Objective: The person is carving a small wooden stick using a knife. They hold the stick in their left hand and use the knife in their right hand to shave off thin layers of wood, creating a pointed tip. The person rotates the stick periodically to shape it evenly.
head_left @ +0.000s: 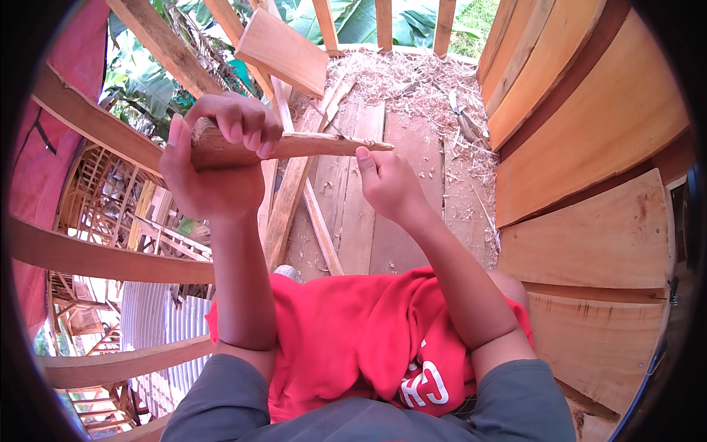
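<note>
- Carved wooden stick [324, 145]: held up crosswise over the floor [462, 225], thick end left, thin tip right.
- Left hand [212, 188]: grasping the thick end, fingers over the top; bulk there probably gives the better hold.
- Right hand [394, 188]: thumb up against the tip, fingers curled; can't tell if it's pinching. Likely steadies the light end.
- Forearms both reach up and forward, elbows bent, wide of the red cloth [331, 317].

Plank floor [390, 243] with pale shavings [383, 74], board wall [582, 247] right, greenery [359, 23] beyond slats [384, 28].
</note>
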`<state>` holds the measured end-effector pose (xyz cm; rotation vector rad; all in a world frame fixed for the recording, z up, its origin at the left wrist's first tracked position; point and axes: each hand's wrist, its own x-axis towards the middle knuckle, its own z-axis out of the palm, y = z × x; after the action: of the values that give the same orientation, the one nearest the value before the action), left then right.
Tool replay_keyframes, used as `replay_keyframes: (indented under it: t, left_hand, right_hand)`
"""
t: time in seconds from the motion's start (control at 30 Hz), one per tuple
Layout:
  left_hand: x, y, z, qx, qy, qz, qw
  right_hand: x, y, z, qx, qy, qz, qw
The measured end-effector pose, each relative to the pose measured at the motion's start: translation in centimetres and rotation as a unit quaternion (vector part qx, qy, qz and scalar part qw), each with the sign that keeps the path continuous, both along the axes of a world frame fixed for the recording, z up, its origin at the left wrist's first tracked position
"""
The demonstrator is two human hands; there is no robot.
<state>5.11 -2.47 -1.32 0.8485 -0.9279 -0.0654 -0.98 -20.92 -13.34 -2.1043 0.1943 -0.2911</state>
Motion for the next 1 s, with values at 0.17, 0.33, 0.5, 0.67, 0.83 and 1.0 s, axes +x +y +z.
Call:
replay_keyframes:
  t: [0.17,0.33,0.5,0.67,0.83,1.0]
  left_hand:
    - [-0.8,-0.5,0.0,0.009,0.002,0.005,1.000]
    - [-1.1,-1.2,0.1,-0.006,0.029,0.041,0.999]
    - [-0.8,-0.9,0.3,0.001,0.020,0.041,0.999]
    - [-1.0,-0.9,0.2,-0.020,0.042,0.041,0.998]
    - [-1.3,-1.9,0.5,0.049,-0.073,0.099,0.991]
    - [-1.8,-2.4,2.5,0.037,-0.033,0.359,0.932]
  right_hand:
    - [-0.6,-0.1,1.4,0.027,0.017,0.013,0.999]
    - [-0.4,-0.1,0.5,0.014,-0.001,0.018,1.000]
    - [-0.6,0.2,0.8,0.028,-0.030,0.008,0.999]
    - [-2.0,1.0,4.2,0.017,-0.001,0.016,1.000]
    - [-0.4,0.1,0.1,0.035,-0.032,-0.009,0.999]
    - [-0.6,-0.3,1.4,0.017,0.046,-0.002,0.999]
